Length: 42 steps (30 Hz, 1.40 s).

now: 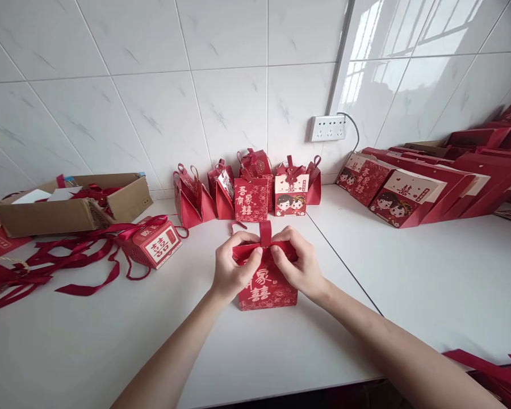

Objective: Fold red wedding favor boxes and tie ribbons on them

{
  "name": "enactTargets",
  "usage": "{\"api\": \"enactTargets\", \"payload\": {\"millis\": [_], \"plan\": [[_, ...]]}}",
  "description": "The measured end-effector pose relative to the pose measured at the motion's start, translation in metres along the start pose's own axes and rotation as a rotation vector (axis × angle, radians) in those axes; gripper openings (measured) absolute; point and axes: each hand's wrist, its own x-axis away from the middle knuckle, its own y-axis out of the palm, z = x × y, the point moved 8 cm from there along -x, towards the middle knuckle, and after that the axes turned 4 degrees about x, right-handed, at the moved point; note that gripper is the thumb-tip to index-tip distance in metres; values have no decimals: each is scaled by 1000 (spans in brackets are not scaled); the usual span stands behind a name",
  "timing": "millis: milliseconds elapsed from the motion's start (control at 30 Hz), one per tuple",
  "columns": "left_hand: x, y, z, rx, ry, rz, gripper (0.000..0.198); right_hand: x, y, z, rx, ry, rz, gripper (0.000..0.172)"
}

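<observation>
One left hand [235,268], one right hand [298,264], pinching red box [267,295] at top; cardboard carton [46,218], white paper [65,193], red pieces [97,191] inside.

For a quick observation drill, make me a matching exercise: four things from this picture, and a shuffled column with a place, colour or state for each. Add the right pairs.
Things
1. Socket panel
2. Front gift box
3. Cardboard box
4. Ribbons

Places, colours, states
A. Brown and open-topped
B. Lying in long, loose strips
C. White, on the tiled wall
D. Red, pinched near its top by the fingers of the left hand and right hand

Right pairs
1-C, 2-D, 3-A, 4-B
</observation>
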Motion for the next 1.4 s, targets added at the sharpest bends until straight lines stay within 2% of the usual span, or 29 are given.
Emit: {"api": "enactTargets", "payload": {"millis": [200, 333, 467, 567, 633, 700, 767, 833, 933, 1033, 1167, 1267, 1400], "plan": [[0, 1, -5, 16, -68, -3, 9, 1, -1, 1, -10, -11, 3, 5], [-1, 1, -1, -6, -58, -10, 9, 0, -1, 2, -26, 4, 4, 6], [-1, 1, -1, -15, -56, -27, 10, -3, 0, 2, -29, 76, -14, 11], [0, 1, -11, 71, -88, -33, 10, -6, -1, 14, -93, 192, -27, 11], [-1, 2, -22, 159, -105, -54, 29, -8, -13, 34, -177, 319, 84, 11], [-1, 4, -36, 166, -134, -62, 57, -6, -31, 62, -305, 464, 296, 15], [1, 7, -51, 89, -205, -56, 75, -1, -45, 89, -497, 594, 518, 18], [4, 16, -62, 37, -297, -100, 78, 4, -50, 109, -676, 691, 650, 20], [10, 30, -61, 36, -345, -184, 63, 4, -45, 121, -808, 762, 662, 18], [8, 25, -48, -9, -245, -115, 59, 1, -36, 119, -892, 767, 591, 16], [5, 9, -29, -197, 26, 7, 63, -2, -22, 111, -1060, 751, 528, 11], [7, 7, -13, -322, 255, 19, 68, -3, -14, 105, -1113, 738, 469, 8], [14, 12, 8, -401, 519, -6, 74, -5, -3, 96, -1158, 721, 361, 16]]}}
